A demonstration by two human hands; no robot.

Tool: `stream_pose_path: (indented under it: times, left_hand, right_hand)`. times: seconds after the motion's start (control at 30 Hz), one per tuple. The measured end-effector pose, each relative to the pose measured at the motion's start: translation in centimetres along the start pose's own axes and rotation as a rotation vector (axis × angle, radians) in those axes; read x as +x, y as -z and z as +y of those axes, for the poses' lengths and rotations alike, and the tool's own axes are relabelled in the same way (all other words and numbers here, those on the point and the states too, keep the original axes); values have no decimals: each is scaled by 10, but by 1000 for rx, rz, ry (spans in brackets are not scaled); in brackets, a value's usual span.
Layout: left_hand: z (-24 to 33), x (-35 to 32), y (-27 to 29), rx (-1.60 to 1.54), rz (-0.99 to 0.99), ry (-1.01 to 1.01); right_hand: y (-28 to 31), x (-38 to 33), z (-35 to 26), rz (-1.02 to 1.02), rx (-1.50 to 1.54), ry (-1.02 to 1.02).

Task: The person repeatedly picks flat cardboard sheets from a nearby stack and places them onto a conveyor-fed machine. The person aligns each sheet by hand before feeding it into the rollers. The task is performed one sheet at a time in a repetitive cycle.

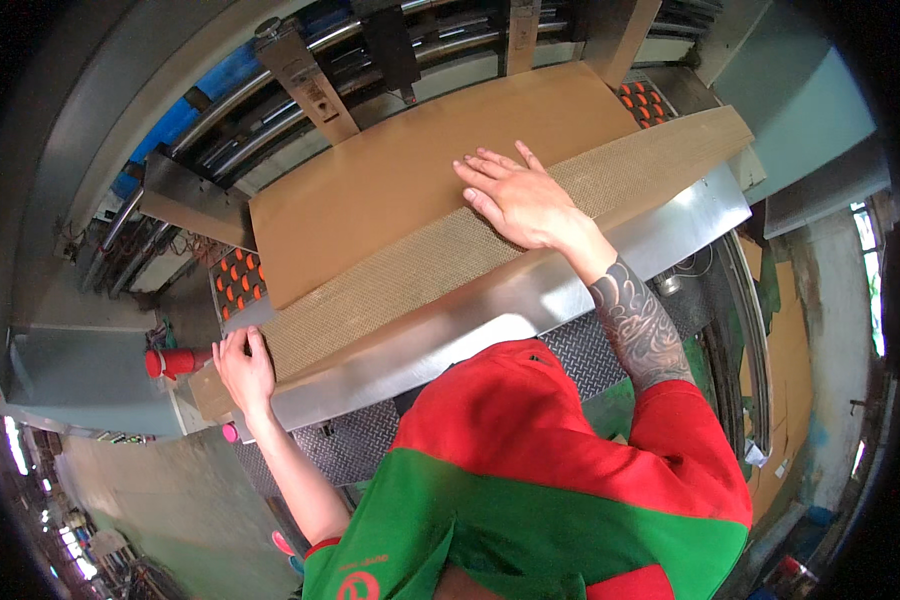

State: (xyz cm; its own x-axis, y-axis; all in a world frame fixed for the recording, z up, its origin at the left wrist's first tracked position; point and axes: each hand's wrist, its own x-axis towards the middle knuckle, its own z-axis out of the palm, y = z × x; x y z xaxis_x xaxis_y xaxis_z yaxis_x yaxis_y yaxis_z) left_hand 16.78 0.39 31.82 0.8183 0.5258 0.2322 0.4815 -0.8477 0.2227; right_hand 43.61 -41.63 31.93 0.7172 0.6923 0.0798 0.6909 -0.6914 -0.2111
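Laying right hand (515, 203) open and splayed, palm down, across corrugated cardboard stack (390, 285), bending left hand (245, 370) at stack's left end, cannot tell if gripping.

Left of the right hand (520, 203), open room spans the brown cardboard (370, 190) to metal brackets (310, 88).

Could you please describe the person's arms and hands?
The left hand and right hand are ungloved. The right forearm has a dark, swirling tattoo below a short red sleeve; the left forearm shows none, its green sleeve edged red.
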Motion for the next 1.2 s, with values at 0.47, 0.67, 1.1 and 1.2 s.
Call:
stream_pose_path:
  times: [0.47, 0.67, 1.1, 1.2]
  left_hand:
    - [-3, 2, -3, -33, 19, -16]
    - [-2, 1, -3, -9, 18, -19]
    - [-3, 1, 0, -6, 9, -20]
    - [-4, 2, -1, -17, 44, -23]
  right_hand:
    - [112, -6, -45, 541, -119, 281]
    - [10, 19, -49, -145, 48, 55]
    - [137, 14, -59, 572, -37, 303]
    - [136, 12, -72, 456, -59, 287]
